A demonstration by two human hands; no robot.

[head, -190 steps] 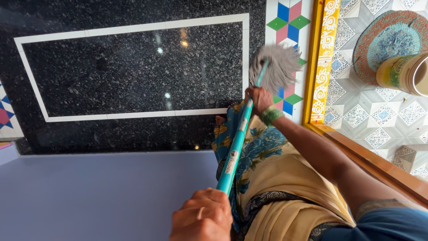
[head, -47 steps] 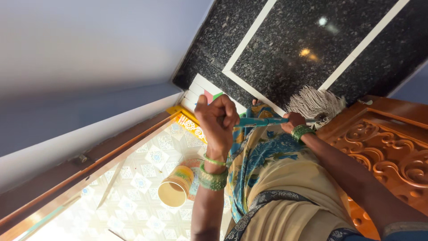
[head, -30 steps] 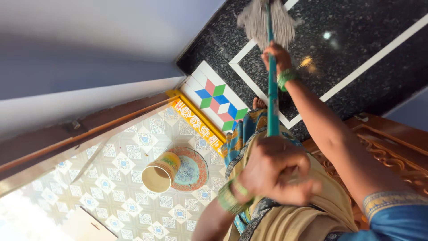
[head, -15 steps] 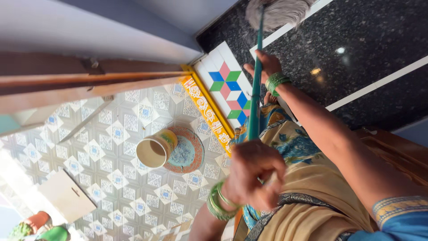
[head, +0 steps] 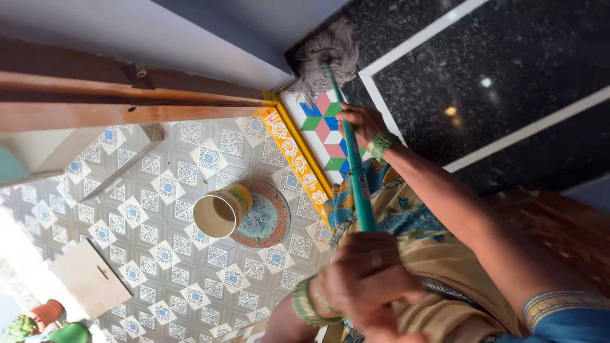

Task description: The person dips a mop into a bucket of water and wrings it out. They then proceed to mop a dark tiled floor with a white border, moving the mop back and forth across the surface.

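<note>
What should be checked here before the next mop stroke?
1. Left hand closed round the top of the handle: ok.
2. Right hand gripping lower down: ok.
3. Mop head on the dark floor at the wall corner: ok.
4. Cup on its round mat, apart from the mop: ok.
5. Floor wet or dry: cannot tell.

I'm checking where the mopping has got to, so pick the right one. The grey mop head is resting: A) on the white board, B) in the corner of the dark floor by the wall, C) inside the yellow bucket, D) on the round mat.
B: the mop head lies in the corner where the black speckled floor meets the wall, well apart from the bucket on the round mat.
</note>
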